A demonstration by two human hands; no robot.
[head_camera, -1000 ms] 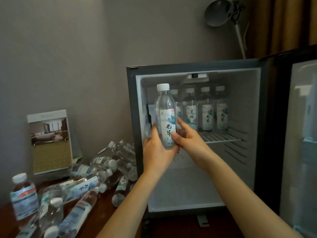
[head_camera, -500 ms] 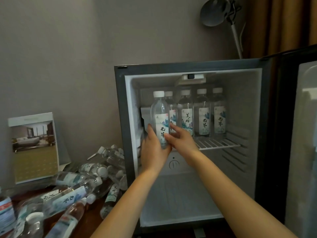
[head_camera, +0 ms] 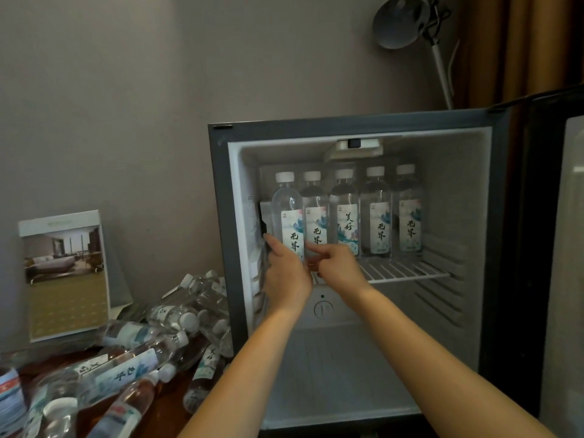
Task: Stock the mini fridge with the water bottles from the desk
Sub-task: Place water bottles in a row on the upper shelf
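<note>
Placement in hand: one bottle (head_camera: 287, 216), at the left end of the wire shelf (head_camera: 407, 272) in the mini fridge (head_camera: 218, 216) beside four shelved bottles (head_camera: 347, 222), is gripped low by the left hand (head_camera: 286, 278) and pinched by the right hand (head_camera: 337, 267). Release is judged due next; more lie on the counter (head_camera: 170, 414).

Dim, flat indoor light, fridge (head_camera: 458, 191) interior the palest patch, pale glare on the door (head_camera: 568, 248) glass, desk (head_camera: 172, 406) deep in shadow, lower left corner blurred, straight edges bowed by the wide lens.
</note>
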